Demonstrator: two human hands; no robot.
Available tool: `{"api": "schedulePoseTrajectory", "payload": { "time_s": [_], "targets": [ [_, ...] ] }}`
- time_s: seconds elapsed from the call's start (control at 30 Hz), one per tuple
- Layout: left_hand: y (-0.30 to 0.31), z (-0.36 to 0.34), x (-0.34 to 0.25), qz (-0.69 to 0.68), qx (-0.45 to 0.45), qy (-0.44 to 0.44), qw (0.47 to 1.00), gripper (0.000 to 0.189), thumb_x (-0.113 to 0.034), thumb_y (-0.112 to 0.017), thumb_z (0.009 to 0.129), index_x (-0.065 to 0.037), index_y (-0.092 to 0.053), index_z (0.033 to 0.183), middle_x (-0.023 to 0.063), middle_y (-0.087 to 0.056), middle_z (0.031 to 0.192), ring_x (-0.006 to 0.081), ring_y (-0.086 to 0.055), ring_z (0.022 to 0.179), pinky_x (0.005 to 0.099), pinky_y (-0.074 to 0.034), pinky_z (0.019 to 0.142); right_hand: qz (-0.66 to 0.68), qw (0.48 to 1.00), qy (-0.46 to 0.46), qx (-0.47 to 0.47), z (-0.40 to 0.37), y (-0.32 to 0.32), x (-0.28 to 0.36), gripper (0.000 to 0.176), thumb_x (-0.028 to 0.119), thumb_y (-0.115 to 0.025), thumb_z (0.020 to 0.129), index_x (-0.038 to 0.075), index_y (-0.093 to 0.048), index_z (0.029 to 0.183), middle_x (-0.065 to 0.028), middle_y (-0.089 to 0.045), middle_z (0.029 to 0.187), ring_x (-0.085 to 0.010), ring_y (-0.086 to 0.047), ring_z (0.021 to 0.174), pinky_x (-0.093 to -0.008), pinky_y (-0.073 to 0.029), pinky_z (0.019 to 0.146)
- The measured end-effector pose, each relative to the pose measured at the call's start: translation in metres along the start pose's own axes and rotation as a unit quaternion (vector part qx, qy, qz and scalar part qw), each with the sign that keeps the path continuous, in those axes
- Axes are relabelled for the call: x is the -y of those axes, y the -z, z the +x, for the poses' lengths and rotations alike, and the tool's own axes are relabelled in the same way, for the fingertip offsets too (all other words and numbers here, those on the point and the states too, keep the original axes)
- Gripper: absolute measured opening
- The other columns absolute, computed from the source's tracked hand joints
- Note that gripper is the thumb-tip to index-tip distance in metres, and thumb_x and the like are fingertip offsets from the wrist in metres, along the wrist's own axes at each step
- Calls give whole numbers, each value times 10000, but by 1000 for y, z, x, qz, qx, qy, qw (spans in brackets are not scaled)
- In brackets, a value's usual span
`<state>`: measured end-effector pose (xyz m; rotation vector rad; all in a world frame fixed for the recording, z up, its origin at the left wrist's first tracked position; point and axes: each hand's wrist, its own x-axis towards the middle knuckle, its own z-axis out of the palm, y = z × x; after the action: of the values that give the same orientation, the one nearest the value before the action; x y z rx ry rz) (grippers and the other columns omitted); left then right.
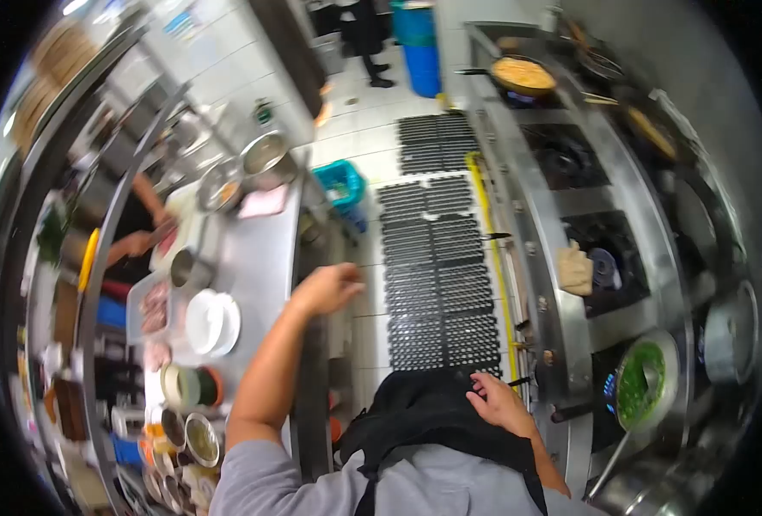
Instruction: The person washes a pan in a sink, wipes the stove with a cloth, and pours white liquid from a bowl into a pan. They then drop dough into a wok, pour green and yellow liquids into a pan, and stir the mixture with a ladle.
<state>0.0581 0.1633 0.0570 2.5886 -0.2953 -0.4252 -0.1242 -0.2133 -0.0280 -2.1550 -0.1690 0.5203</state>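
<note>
My left hand [329,289] hangs in the air beside the edge of the steel counter [265,249], slightly blurred. Its fingers are loosely bent and apart, and nothing shows in them. Near the stove front, by my black apron [424,404], is my right hand [501,404], open with fingers apart and holding nothing. To its right, a pan of chopped greens [643,378] sits on a burner, with a ladle [613,460] resting in it. White plates [211,322] are stacked on the counter left of my left hand.
A pan of yellow food [523,76] stands on the far burner. A folded cloth [575,268] lies by a middle burner. Black mats [437,267] cover the floor. Another person's hands [144,241] cut meat across the counter. A teal basket [339,182] and blue barrel [419,52] stand ahead.
</note>
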Motion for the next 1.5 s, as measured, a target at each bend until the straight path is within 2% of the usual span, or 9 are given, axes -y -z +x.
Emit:
{"api": "schedulePoseTrajectory", "payload": {
  "time_s": [0.3,0.53,0.6,0.83,1.0,1.27,1.33,1.47,1.5],
  "targets": [
    [82,103,166,-34,-364,143,920,309,-240,-657,859,36,-646,998,197,-691,930,284,-674,847,365,-515,779,-9,996,-53,-74,60,38,0,400,254,-645,867,40,-536,1186,-169,-654,989,-347,-636,918,-405,-515,786],
    [62,162,449,195,-268,305,893,526,-422,-456,932,25,-603,1168,278,-557,1237,426,-491,1185,472,-361,1031,10,996,-76,-41,166,36,36,401,195,-670,856,10,-554,1192,-161,-655,936,-274,-647,828,-367,-510,747],
    [88,168,437,132,-101,434,886,650,-502,-454,912,31,-536,1275,276,-454,1377,380,-411,1312,452,-281,1103,-5,995,-89,-33,201,31,44,399,175,-671,851,11,-557,1196,-153,-660,937,-264,-647,830,-363,-510,758],
    [97,219,374,-80,-492,415,761,817,-456,-465,892,102,-230,1440,235,-205,1539,371,-150,1440,446,-94,1173,-114,992,-39,22,304,31,98,396,138,-668,848,2,-563,1206,-145,-654,908,-256,-643,819,-354,-511,759],
    [66,238,379,52,-480,440,757,800,-452,-457,897,89,-244,1447,231,-193,1542,364,-120,1444,460,-82,1172,-183,969,9,163,382,30,155,367,126,-663,849,-18,-560,1171,-163,-660,907,-288,-659,798,-371,-515,743],
    [-42,34,261,25,-398,516,758,838,-440,-505,881,93,-205,1454,246,-167,1545,364,-113,1451,452,-64,1182,-272,901,153,302,483,24,180,356,150,-656,861,-3,-560,1168,-181,-657,893,-305,-653,814,-372,-504,721],
    [-66,-30,219,81,-470,524,706,649,-332,-547,847,31,-394,1362,242,-381,1400,393,-295,1346,466,-181,1147,-255,889,216,314,497,20,178,361,162,-658,863,-7,-561,1167,-192,-659,928,-319,-655,844,-379,-509,741],
    [-102,-143,172,280,-406,379,784,388,-179,-583,807,3,-562,1150,179,-524,1214,352,-462,1127,473,-357,982,-275,853,246,370,515,12,164,458,271,-629,865,-6,-552,1222,-227,-620,1137,-358,-616,1032,-414,-503,871],
    [-128,-167,186,180,-386,493,758,325,-184,-555,883,11,-569,1142,169,-584,1133,325,-546,1063,406,-438,936,-253,864,263,347,509,12,155,487,307,-610,870,0,-546,1243,-228,-604,1175,-369,-600,1063,-428,-489,902]
  ]
}}
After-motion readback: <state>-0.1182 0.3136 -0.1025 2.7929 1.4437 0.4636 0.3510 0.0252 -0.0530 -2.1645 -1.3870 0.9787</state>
